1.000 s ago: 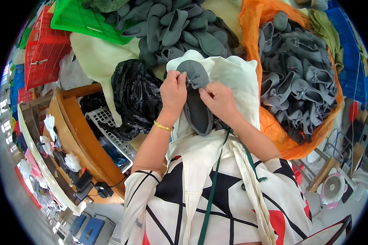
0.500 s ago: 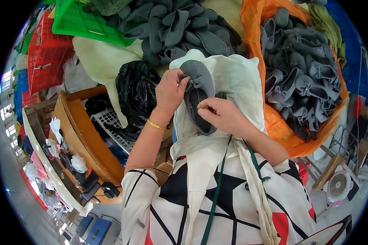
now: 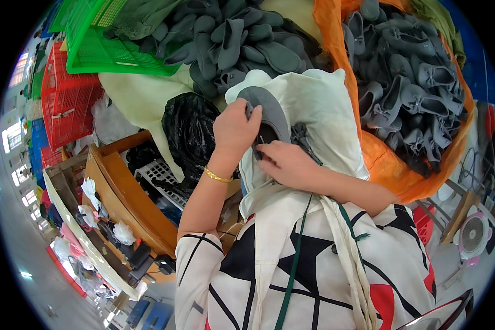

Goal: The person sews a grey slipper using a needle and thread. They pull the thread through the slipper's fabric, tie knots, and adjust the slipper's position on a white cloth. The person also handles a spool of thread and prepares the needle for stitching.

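A dark grey cloth shoe lies over the white cloth on my lap, toe pointing away. My left hand is closed on the shoe's left side near the toe, thumb over the edge of the opening. My right hand sits at the opening nearer me, fingers bent together at the lining; what they pinch, if anything, is too small to make out. My hands hide much of the shoe's heel half. Just right of the shoe lies a small dark grey bundle, its kind unclear.
Grey shoes pile up ahead, beside a green crate. An orange sack at the right holds many grey shoes with bows. To the left are a black plastic bag, a red crate and a wooden drawer unit.
The shoe has turned and tilted in my hands, and its bow no longer shows. My right hand has shifted left and slightly down. The whole view has shifted a little.
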{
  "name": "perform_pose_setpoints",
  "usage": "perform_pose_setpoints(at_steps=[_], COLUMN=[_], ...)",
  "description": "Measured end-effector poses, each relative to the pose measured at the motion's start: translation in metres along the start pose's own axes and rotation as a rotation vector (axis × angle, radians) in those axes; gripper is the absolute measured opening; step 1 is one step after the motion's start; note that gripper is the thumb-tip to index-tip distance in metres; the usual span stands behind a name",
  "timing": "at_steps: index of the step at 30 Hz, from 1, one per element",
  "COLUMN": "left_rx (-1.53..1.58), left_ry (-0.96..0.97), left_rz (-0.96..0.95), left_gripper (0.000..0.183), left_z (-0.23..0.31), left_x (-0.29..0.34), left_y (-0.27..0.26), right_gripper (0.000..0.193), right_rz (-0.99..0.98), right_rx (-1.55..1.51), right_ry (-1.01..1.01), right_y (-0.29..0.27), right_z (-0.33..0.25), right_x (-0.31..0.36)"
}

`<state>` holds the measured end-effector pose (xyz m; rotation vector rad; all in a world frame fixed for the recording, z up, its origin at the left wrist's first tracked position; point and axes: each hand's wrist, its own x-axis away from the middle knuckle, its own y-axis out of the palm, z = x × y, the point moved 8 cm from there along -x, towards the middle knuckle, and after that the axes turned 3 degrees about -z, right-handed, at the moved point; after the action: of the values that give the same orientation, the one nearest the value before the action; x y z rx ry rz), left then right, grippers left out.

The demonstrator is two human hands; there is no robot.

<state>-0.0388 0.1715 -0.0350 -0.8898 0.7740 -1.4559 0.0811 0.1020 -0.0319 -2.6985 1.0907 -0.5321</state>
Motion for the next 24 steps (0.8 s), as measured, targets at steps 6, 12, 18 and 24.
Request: perform_pose_setpoints(at_steps=[6,12,18,24], left_rx=[0.75,0.89,0.911,0.911], left_ry=[-0.314,-0.345,-0.346,-0.357], left_rz=[-0.238,-0.227,-0.212,-0.192], left_gripper=[0.017,0.014,0.012,0.011], left_z=[-0.038,-0.035,-0.034,-0.035], left_x=[0.01,0.015,0.015,0.016], left_y=[0.028,0.031,0.027,0.026], right_gripper=[0.019,0.015,0.013,0.012], right_rz=[0.294,0.21,0.189,0.263], right_rx=[-0.563,-0.791,-0.502,-0.303], right_ry=[0.172,0.272,0.224,0.12], right_y=[-0.042,-0.04,-0.04,-0.044], right_z=[0.036,0.047,0.052,0.044], right_x=[0.024,0.001,-0.022,-0.025])
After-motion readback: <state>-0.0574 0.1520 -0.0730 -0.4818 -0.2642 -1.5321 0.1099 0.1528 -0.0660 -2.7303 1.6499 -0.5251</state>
